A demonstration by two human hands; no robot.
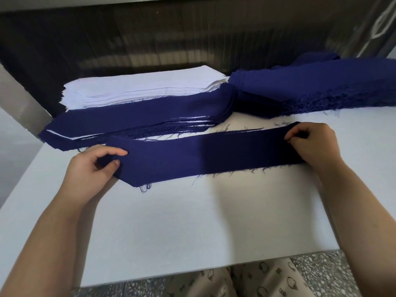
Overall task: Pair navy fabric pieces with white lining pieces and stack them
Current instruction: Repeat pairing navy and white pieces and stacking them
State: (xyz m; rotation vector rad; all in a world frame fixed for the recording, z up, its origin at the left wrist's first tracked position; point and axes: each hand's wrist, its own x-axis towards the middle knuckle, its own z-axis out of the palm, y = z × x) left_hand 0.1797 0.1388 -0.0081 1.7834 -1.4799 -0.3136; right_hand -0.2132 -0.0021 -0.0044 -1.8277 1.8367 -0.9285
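Filling the lower frame, white table (192, 221). At upper right, loose navy heap (321, 82); at upper left, white lining stack (139, 88), with paired stack (139, 118) just in front. Across centre, flat on the table, navy piece (214, 155), pinched at its pointed end by left hand (94, 168), at its square end by right hand (312, 144). Best to hold both pinches taut and level, square the edges, then lay it straight onto the paired stack.

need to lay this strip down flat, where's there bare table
The widest bare table lies between the navy strip and the near edge. Right of the right hand is a smaller bare patch. The back is crowded: white pile, paired stack, navy heap.
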